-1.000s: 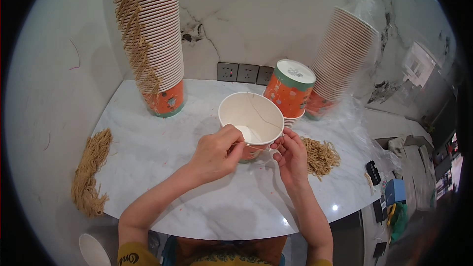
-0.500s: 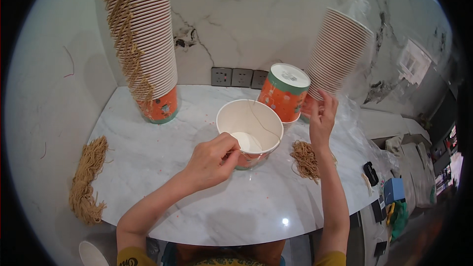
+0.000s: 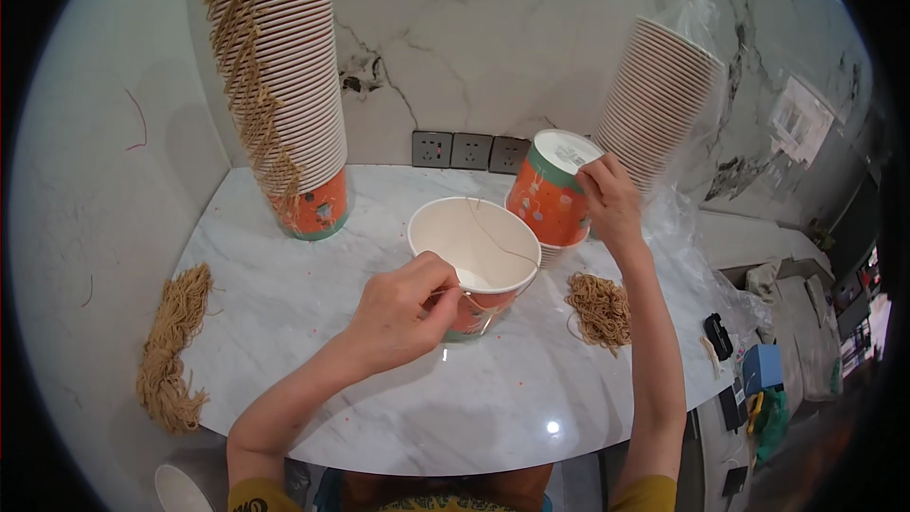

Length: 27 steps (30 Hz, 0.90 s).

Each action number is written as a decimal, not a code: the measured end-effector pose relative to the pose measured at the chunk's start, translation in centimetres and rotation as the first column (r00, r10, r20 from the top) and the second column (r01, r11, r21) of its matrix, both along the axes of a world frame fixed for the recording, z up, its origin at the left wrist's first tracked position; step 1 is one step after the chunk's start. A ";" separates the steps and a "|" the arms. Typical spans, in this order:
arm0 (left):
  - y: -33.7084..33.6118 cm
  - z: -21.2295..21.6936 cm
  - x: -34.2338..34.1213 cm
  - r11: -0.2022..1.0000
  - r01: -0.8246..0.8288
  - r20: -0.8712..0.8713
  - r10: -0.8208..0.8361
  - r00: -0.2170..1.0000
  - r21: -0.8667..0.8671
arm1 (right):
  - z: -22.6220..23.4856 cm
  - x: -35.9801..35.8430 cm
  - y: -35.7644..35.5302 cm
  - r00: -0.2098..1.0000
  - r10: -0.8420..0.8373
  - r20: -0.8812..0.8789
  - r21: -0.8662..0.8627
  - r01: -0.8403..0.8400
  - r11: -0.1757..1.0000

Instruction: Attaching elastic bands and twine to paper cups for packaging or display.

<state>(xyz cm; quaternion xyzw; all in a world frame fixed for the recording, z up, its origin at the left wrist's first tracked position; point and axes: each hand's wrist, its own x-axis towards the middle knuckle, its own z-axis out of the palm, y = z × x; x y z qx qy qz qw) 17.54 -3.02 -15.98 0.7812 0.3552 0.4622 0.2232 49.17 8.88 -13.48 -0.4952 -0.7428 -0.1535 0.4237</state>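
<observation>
An open paper cup [image 3: 471, 245], white inside and orange outside, stands upright in the middle of the marble table [image 3: 313, 294]. A thin string [image 3: 495, 239] runs across its mouth. My left hand [image 3: 403, 313] grips the cup's near side at the rim, fingers pinched by the string's end. My right hand [image 3: 609, 199] is stretched to the back right, with its fingers on the base edge of an upside-down orange cup [image 3: 548, 197], the top of a short nested pile just behind the open cup.
A tall stack of cups [image 3: 284, 85] draped with strings stands at the back left. A leaning stack in a plastic bag [image 3: 659, 104] is at the back right. Bundles of tan string lie at the left [image 3: 171, 351] and right [image 3: 599, 308]. Wall sockets [image 3: 469, 150] sit behind.
My right hand left the open cup's rim and went up to the back right onto the upside-down cup. My left hand stayed on the open cup.
</observation>
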 end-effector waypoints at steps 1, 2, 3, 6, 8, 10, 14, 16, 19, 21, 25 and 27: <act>0.0 0.2 -0.2 1.000 0.002 -0.019 -0.002 1.000 -0.011 | 0.2 0.4 -0.4 0.999 0.044 -0.001 -0.009 -0.044 0.999; 0.1 0.4 -0.3 1.000 0.005 -0.037 -0.006 0.999 -0.023 | 0.5 0.9 -1.0 0.999 0.044 0.003 -0.010 -0.044 0.999; 0.1 0.5 -0.3 1.000 0.006 -0.033 -0.007 0.999 -0.020 | 1.2 1.5 -2.1 0.995 0.078 0.067 0.024 -0.079 0.997; 0.1 0.5 -1.3 1.000 -0.018 -0.135 0.018 0.991 0.000 | 1.9 1.6 -4.9 0.980 0.199 0.009 -0.137 -0.196 0.971; -0.2 1.1 -1.9 0.999 0.001 -0.213 -0.008 0.977 -0.034 | 1.6 4.3 -5.8 0.952 0.263 -0.156 -0.273 -0.297 0.915; -0.1 1.7 -1.8 0.997 0.019 -0.205 -0.033 0.978 -0.069 | -0.1 8.5 -5.1 0.786 0.297 -0.543 -0.095 -0.409 0.908; -0.2 1.8 -2.1 0.990 0.048 -0.172 -0.070 0.983 -0.129 | -2.8 18.0 1.0 0.511 -0.004 -0.860 -0.010 -0.008 1.000; -0.2 1.9 -1.7 0.990 0.038 -0.159 -0.061 0.985 -0.139 | -5.1 21.7 4.0 0.479 -0.097 -0.872 -0.096 0.026 0.995; -0.2 1.9 -1.6 0.985 0.036 -0.166 -0.065 0.984 -0.171 | -9.0 24.8 8.9 0.321 -0.177 -0.931 -0.207 -0.063 0.976; 0.1 1.7 -1.7 0.974 0.073 -0.128 -0.103 0.986 -0.216 | -11.2 27.4 11.9 0.155 0.058 -0.986 -0.011 -0.409 0.912; 0.8 1.1 -2.1 0.963 0.036 -0.188 -0.089 0.978 -0.267 | -19.0 23.7 11.6 0.007 0.122 -0.992 0.086 -0.675 0.733; 0.8 1.2 -2.1 0.962 0.047 -0.195 -0.102 0.975 -0.268 | -17.6 20.3 12.5 0.034 0.109 -0.993 0.050 -0.732 0.680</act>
